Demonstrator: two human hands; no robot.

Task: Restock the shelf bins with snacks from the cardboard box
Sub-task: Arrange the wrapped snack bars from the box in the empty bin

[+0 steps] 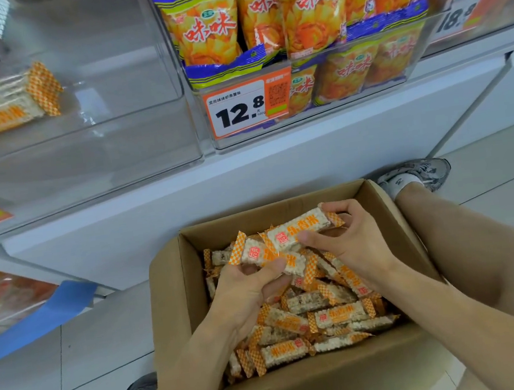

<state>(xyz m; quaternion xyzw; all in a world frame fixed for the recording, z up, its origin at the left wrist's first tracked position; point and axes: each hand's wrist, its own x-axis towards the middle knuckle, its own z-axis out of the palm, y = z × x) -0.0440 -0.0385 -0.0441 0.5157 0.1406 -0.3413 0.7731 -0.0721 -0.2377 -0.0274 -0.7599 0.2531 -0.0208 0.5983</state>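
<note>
Cardboard box (176,287) sits open on the floor, directly below the shelf; it is well filled with loose rice bars (340,315) in white-and-orange wrappers. All places below are given relative to the box.

Left hand (244,287): over the box's middle, fingers curled round a bar (257,254), thumb across it. Right hand (349,242): over the far right part of the box, pinching a second bar (298,230) lengthwise, thumb on the near edge, fingertips on the far end. Both bars are lifted clear of the pile; they overlap, apparently touching.

Target, as judged: the clear bin (131,119) up and to the left of the box, which holds only a few matching bars (2,105) at its left side. The bin straight above the box is full of chip bags (207,27) and carries a price tag (248,104).

Step in hand: gathering a handful. Advice: stack bars parallel, labels up, before lifting, so they go in as a neat layer. Hold firmly but lightly; puffed rice probably crushes. Raise both hands over the bin's front wall and set the bars down, not drop them.
</note>
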